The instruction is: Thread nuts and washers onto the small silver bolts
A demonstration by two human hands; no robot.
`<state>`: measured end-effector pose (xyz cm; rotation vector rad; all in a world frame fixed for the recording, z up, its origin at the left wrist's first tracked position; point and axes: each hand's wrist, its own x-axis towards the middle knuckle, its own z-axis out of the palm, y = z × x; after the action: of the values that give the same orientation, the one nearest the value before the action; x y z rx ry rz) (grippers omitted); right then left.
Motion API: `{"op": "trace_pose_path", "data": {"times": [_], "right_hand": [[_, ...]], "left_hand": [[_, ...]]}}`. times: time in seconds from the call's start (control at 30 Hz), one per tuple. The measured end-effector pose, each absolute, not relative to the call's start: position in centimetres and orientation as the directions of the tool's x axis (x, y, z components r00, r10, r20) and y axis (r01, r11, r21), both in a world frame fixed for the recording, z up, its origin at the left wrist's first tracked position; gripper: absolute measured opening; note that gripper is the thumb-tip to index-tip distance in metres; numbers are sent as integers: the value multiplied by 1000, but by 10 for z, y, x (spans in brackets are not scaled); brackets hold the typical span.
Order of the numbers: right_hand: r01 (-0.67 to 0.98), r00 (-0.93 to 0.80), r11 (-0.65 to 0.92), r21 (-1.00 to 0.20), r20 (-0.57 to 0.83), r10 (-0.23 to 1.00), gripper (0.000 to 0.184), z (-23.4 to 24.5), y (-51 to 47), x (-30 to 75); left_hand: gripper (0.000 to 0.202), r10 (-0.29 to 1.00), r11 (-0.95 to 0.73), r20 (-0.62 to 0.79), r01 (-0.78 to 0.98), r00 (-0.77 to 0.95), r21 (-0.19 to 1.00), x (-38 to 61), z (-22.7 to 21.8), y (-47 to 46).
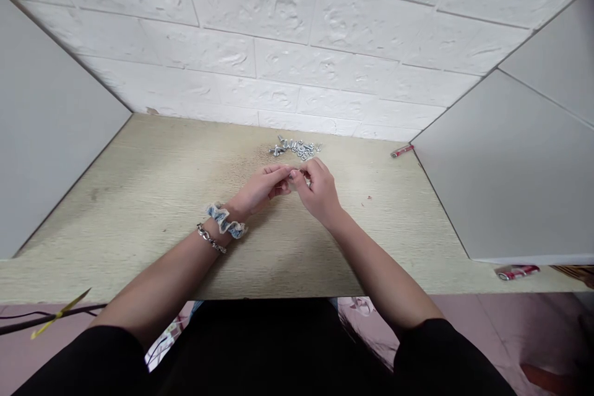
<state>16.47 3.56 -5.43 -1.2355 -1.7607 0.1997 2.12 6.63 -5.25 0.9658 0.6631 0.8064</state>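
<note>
My left hand (268, 187) and my right hand (319, 190) meet over the middle of the table. Their fingertips are pinched together around a small metal fastener (291, 176). Fingers cover most of it, so I cannot tell whether it is a bolt, a nut or both. A glint of metal also shows between the fingers of my right hand. Just beyond my fingertips lies a loose pile of silvery bolts (277, 151) and nuts (304, 155). A cloth scrunchie (226, 221) and a chain bracelet (211, 239) circle my left wrist.
The pale wooden table (139, 198) ends at a white brick-patterned wall (283, 62). Grey panels stand at left (51, 111) and right (505, 167). One red battery (401, 151) lies by the right panel, another red battery (518, 272) near the front edge. A cable (69, 311) hangs at lower left.
</note>
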Motion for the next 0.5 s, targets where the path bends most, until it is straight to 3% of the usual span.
{"op": "trace_pose_path", "data": {"times": [0.27,0.5], "right_hand": [[649,-133,523,-552,594,793,15,-57,36,164],[703,-209,565,-431,634,744,26,-56,35,167]], "left_hand": [[25,843,401,-185,-361,505,842,22,-54,68],[18,867,397,-203,-385,455,833,22,-53,68]]}}
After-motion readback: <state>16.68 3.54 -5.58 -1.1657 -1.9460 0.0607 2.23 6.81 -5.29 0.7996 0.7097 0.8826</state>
